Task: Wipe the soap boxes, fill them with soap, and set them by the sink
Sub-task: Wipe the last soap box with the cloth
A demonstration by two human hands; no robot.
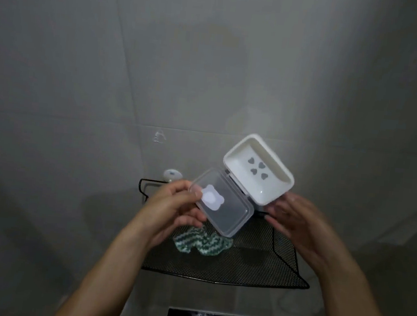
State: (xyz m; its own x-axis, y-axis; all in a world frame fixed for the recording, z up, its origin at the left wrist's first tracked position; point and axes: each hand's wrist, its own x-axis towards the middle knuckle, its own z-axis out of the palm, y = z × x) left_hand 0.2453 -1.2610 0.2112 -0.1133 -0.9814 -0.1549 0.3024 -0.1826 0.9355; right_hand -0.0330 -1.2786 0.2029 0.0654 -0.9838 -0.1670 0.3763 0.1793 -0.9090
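The opened soap box (242, 184), lid pinched by left hand (170, 213), right hand (295, 223) loosely spread beside, could be dropped.

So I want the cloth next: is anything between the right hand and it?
Yes. The open soap box, gripped by the left hand, hangs over the cloth on the mesh shelf, left of the right hand.

Left hand (171, 205) is pinching with curled fingers; right hand (295, 223) is extending open, fingers straight; both forearms are reaching forward.
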